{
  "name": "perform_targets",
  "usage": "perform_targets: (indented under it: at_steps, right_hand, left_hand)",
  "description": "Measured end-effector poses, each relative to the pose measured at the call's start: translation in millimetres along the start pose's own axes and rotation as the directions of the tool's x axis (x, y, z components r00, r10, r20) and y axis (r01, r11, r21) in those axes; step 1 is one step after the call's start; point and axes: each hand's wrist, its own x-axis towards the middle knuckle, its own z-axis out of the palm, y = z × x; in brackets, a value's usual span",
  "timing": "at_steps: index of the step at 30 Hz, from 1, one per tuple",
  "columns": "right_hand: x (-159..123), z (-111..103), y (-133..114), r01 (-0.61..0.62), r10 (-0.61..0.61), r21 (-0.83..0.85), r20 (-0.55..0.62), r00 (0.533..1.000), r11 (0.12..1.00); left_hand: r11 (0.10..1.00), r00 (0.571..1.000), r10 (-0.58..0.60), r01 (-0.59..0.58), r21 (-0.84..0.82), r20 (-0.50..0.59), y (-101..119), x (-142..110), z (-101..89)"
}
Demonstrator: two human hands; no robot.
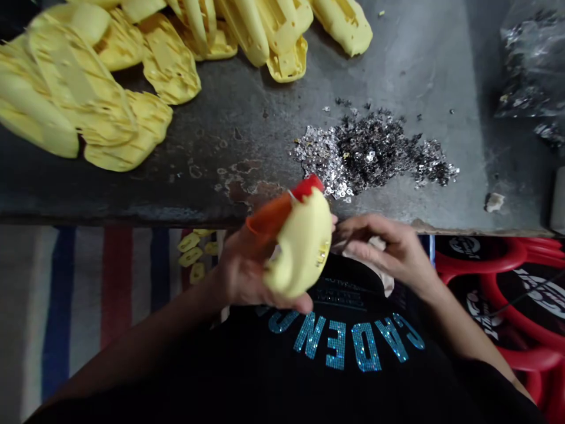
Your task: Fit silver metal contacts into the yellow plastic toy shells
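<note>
Yellow plastic shell sitting in the left hand, by the bench edge
Left fingers are clamped round its left side, thumb at the near end. Right hand is just beside it, half-curled, can't tell if it's pinching anything.

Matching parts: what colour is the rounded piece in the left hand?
The piece is pale yellow, clearest in the head view.

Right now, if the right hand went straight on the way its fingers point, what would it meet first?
The right hand would probably meet the pale-yellow, rounded plastic piece held in the left hand; depth is unclear, so it could pass above or beneath.
</note>
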Motion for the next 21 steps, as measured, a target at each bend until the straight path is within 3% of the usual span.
perform_targets:
  at_steps: [1,3,5,12,17,21]
  right_hand:
    - [4.4,-9.7,1.0,0.039,-0.061,-0.231,-0.086,0.994,0.972]
    - [13.5,-24.4,7.7,0.066,-0.185,-0.571,-0.152,0.971,0.818]
    - [21.1,-31.1,18.0,0.096,-0.247,-0.713,-0.111,0.963,0.695]
    - [29.8,-28.8,38.2,0.012,-0.271,-0.801,-0.188,0.944,0.599]
    - [35.2,-26.9,39.6,0.075,-0.314,-0.85,-0.109,0.943,0.522]
    - [15.7,-33.1,40.2,0.14,-0.412,-0.903,-0.044,0.91,0.406]
  left_hand:
    - [0.997,0.999,-0.027,0.024,-0.074,-0.042,0.7,-1.7,0.6]
    - [0.978,0.987,-0.113,0.091,-0.189,-0.11,2.6,-1.8,3.0]
    - [0.951,0.97,-0.195,0.15,-0.271,-0.148,2.8,1.1,6.4]
    - [0.931,0.953,-0.237,0.167,-0.325,-0.19,-14.2,5.5,13.4]
    - [0.926,0.956,-0.248,0.187,-0.327,-0.157,-14.7,7.9,17.8]
    - [0.922,0.951,-0.283,0.235,-0.308,-0.124,-12.1,9.0,20.0]
